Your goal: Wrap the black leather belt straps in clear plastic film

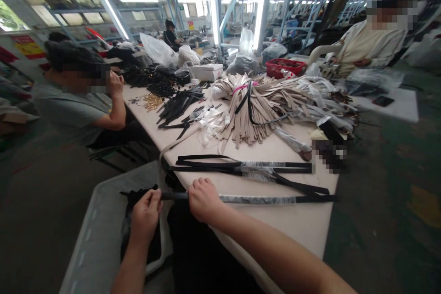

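A long black strap (310, 199) runs across the near side of the table, its middle stretch wrapped in clear plastic film (258, 199). My left hand (146, 213) pinches the strap near its left end, above the white crate. Closed over the same strap, a short way to the right, is my right hand (205, 197). Just beyond my hands lie several more black straps (210, 163), partly wrapped in clear film. My right fingers cover part of the held strap.
A white crate (103, 183) with black material inside stands at lower left. Farther back are a bundle of beige straps (248, 119), black pieces (181, 105), gold-coloured bits (151, 101) and a red basket (285, 68). One person (82, 96) sits at left, another (375, 46) at right.
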The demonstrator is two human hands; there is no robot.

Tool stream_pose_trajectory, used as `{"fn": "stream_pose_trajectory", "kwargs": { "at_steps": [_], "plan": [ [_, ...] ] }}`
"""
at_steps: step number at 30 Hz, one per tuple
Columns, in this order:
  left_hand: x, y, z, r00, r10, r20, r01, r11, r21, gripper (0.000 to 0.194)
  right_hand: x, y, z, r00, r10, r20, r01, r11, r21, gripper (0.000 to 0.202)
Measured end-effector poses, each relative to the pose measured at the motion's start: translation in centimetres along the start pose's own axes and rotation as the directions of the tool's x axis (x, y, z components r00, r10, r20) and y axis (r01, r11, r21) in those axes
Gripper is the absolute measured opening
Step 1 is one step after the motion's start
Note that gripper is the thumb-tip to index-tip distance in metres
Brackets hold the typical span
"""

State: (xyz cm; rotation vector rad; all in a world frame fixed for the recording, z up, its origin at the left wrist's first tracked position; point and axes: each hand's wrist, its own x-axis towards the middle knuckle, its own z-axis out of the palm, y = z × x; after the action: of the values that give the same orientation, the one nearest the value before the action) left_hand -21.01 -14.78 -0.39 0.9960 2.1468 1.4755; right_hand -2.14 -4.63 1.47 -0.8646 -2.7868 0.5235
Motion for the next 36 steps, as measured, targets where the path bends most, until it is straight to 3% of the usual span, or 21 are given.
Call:
{"fn": "stream_pose_trajectory", "kwargs": {
  "at_steps": [3,5,11,15,17,20,22,24,25,28,31,33,36],
  "plan": [
    [1.5,0.3,-1.4,0.996,-0.069,-0.062,0.048,0.955,-0.293,0.034,-4.6,4.3,-1.9,0.994,0.106,0.008,-0.105,0.993,-0.057,0.022],
    [2.7,0.2,-1.1,0.995,-0.087,-0.051,0.063,0.929,-0.365,0.034,-8.0,7.6,-3.0,0.980,0.198,0.016,-0.196,0.977,-0.086,0.023],
    [6.0,-0.1,2.8,0.995,-0.097,-0.020,0.078,0.889,-0.451,0.034,-16.7,15.7,-5.5,0.912,0.405,0.061,-0.397,0.911,-0.113,0.013],
    [8.5,0.7,3.6,0.996,-0.081,-0.048,0.053,0.908,-0.415,0.034,-20.4,20.3,-8.4,0.836,0.544,0.065,-0.535,0.836,-0.118,0.022],
    [9.9,1.4,3.5,0.998,-0.042,-0.052,0.024,0.950,-0.313,0.035,-21.0,22.3,-10.1,0.836,0.549,-0.002,-0.546,0.831,-0.106,0.018],
    [11.3,2.8,4.1,0.995,0.004,-0.104,-0.003,1.000,0.014,0.031,-19.7,24.9,-12.4,0.905,0.415,-0.094,-0.421,0.905,-0.056,0.029],
    [10.9,3.8,5.6,0.978,0.100,-0.184,-0.054,0.970,0.236,0.024,-17.3,26.8,-13.3,0.931,0.336,-0.146,-0.342,0.940,-0.015,0.036],
    [8.9,5.0,8.3,0.951,0.253,-0.179,-0.173,0.914,0.367,0.019,-13.7,29.0,-13.8,0.909,0.361,-0.211,-0.370,0.929,-0.004,0.034],
    [7.3,5.6,10.1,0.938,0.322,-0.124,-0.250,0.882,0.399,0.014,-11.6,30.1,-13.9,0.886,0.393,-0.244,-0.408,0.913,-0.008,0.034],
    [1.5,7.0,16.1,0.893,0.406,0.192,-0.441,0.873,0.209,0.011,-5.4,33.5,-14.3,0.839,0.449,-0.308,-0.482,0.875,-0.038,0.044],
    [-3.3,7.0,20.6,0.880,0.381,0.284,-0.396,0.918,-0.006,0.010,-0.8,36.1,-15.1,0.812,0.473,-0.343,-0.523,0.850,-0.065,0.050],
    [-4.8,6.4,21.7,0.899,0.342,0.273,-0.340,0.939,-0.055,0.011,1.0,37.2,-15.8,0.805,0.480,-0.349,-0.535,0.842,-0.075,0.041],
    [-4.7,5.5,21.1,0.932,0.278,0.231,-0.273,0.960,-0.054,0.011,2.1,38.2,-16.7,0.811,0.474,-0.343,-0.526,0.848,-0.070,0.026]
  ]
}}
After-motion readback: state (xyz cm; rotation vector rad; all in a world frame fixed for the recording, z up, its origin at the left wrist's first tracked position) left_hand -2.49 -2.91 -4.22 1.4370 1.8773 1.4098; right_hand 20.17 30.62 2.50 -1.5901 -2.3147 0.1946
